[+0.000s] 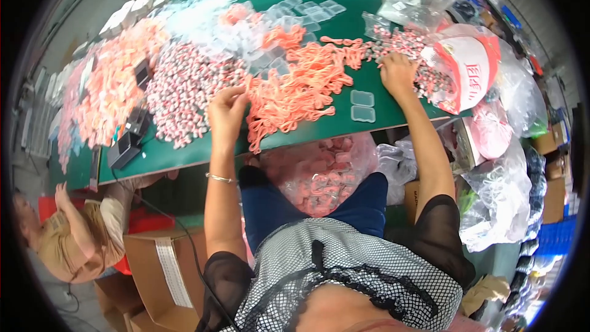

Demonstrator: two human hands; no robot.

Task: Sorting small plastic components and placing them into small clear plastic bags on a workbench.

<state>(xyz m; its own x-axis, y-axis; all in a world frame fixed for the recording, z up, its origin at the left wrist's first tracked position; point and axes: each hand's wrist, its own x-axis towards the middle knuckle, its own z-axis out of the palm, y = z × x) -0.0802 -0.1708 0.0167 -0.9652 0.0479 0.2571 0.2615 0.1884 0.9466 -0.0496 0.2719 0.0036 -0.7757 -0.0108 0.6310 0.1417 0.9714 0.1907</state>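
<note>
My left hand is at the left edge of a heap of orange looped cords, its thumb and fingertips pinched together. What lies between those fingertips I cannot make out. To its left spreads a big pile of small pink, white and grey pieces. My right hand reaches onto a second pile of small pink and grey pieces, fingers curled down with their tips partly hidden. Between my hands, near the table edge, a small clear plastic box lies unfolded, lid and base flat on the green table.
More clear boxes lie farther back. A red and white bag rests at the right beside the pieces. Dark devices stand at the left. Below the table are a bag of pink pieces and a cardboard box. Another person sits left.
</note>
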